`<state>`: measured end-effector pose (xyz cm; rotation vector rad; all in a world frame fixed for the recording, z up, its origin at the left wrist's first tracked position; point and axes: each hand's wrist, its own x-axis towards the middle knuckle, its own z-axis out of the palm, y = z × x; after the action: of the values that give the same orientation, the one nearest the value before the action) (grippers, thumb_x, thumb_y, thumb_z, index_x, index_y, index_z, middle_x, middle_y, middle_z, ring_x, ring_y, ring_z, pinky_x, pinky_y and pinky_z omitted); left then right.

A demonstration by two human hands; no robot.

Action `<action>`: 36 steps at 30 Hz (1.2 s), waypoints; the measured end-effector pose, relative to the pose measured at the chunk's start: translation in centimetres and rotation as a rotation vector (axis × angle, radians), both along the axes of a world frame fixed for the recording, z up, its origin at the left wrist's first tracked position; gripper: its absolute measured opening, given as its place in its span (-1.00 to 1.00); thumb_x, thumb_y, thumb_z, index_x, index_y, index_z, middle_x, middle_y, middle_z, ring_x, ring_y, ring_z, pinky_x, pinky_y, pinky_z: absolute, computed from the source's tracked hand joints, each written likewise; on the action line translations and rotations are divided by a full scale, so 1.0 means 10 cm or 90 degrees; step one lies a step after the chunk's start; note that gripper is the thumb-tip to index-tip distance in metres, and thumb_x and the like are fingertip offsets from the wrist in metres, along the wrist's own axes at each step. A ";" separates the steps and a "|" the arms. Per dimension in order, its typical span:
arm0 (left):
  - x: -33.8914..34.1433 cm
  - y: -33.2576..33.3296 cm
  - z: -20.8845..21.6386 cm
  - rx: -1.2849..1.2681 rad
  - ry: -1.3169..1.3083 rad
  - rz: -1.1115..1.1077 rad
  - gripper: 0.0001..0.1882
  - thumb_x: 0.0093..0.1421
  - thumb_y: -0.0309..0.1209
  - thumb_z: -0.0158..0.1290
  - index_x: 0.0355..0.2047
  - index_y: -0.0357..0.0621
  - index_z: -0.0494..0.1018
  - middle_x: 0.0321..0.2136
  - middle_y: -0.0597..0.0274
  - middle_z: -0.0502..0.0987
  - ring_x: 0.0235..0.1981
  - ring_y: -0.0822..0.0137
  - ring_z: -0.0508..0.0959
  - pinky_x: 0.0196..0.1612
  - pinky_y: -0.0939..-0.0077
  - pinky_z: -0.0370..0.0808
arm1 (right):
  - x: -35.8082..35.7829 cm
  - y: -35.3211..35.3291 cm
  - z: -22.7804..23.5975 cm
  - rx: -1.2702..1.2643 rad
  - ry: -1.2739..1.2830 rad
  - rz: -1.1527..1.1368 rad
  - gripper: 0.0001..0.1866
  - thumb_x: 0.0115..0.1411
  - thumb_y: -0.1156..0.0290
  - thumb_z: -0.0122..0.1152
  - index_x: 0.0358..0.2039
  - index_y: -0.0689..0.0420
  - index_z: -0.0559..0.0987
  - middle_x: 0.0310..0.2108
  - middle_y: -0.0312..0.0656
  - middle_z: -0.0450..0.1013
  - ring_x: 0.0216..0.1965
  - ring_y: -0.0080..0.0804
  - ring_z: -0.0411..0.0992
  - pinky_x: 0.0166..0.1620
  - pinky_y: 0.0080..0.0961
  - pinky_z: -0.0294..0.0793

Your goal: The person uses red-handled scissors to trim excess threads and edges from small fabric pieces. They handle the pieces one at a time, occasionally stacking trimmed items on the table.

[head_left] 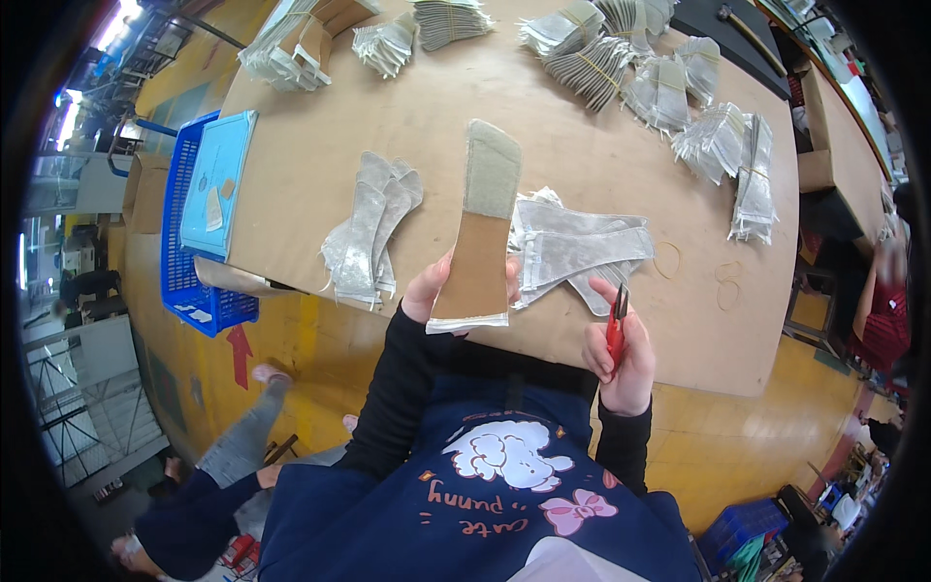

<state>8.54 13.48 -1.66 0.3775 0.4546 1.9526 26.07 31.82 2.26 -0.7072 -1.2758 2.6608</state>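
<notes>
My left hand (428,289) is closed round the lower part of a long curved fabric piece (475,257), held up above the table's near edge. Its upper part is fuzzy grey, the lower part smooth brown, with a white strip along the bottom. A small pair of thread snips (616,335) with red handles and dark blades sits in my right hand (628,361), blades pointing up. Just beyond that hand lies a fanned pile of similar grey pieces (582,242) with frayed white ends. Another small pile of grey pieces (373,228) lies left of the held piece.
Several banded bundles of grey pieces (592,73) line the far side of the brown-covered table (446,87). Loose rubber bands (727,281) lie at the right. A blue plastic basket (179,262) with a light-blue board (218,184) adjoins the left edge. Another person's leg (252,427) shows at lower left.
</notes>
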 end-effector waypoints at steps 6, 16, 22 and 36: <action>0.09 0.03 0.03 -0.067 -0.008 -0.011 -0.25 0.25 0.25 -0.16 0.09 -0.19 0.37 -0.11 0.17 0.37 -0.22 0.30 0.34 0.04 0.29 0.24 | 0.01 -0.04 0.00 -0.016 -0.003 0.013 -0.34 0.42 -0.02 -0.21 0.26 0.30 0.24 -0.79 -0.46 0.08 -0.81 -0.71 -0.04 -0.70 -0.71 -0.07; 0.19 0.05 0.03 -0.087 -0.048 -0.002 -0.18 0.23 0.31 -0.21 -0.03 -0.31 0.37 -0.24 0.17 0.35 -0.38 0.34 0.27 -0.12 0.39 0.20 | 0.02 -0.05 0.06 -0.011 -0.019 0.009 -0.32 0.37 -0.06 -0.13 0.22 0.30 0.30 -0.77 -0.46 0.10 -0.79 -0.73 -0.03 -0.67 -0.73 -0.07; 0.22 0.05 0.01 -0.060 -0.067 -0.009 -0.24 0.26 0.28 -0.20 0.04 -0.22 0.39 -0.15 0.16 0.32 -0.31 0.32 0.27 -0.11 0.38 0.22 | 0.02 -0.07 0.08 -0.027 -0.028 0.019 -0.30 0.33 -0.09 -0.08 0.20 0.29 0.33 -0.76 -0.46 0.12 -0.77 -0.75 -0.03 -0.66 -0.74 -0.07; 0.20 0.05 -0.05 -0.045 -0.072 -0.039 -0.30 0.27 0.24 -0.13 0.11 -0.09 0.38 -0.10 0.19 0.30 -0.27 0.36 0.24 -0.09 0.38 0.24 | 0.03 -0.05 0.06 -0.035 -0.029 0.030 -0.31 0.33 -0.10 -0.06 0.16 0.30 0.35 -0.75 -0.46 0.12 -0.77 -0.76 -0.02 -0.66 -0.75 -0.06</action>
<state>10.54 14.01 -2.14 0.2321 0.4320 1.8826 26.34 31.34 2.90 -0.7576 -1.2501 2.7421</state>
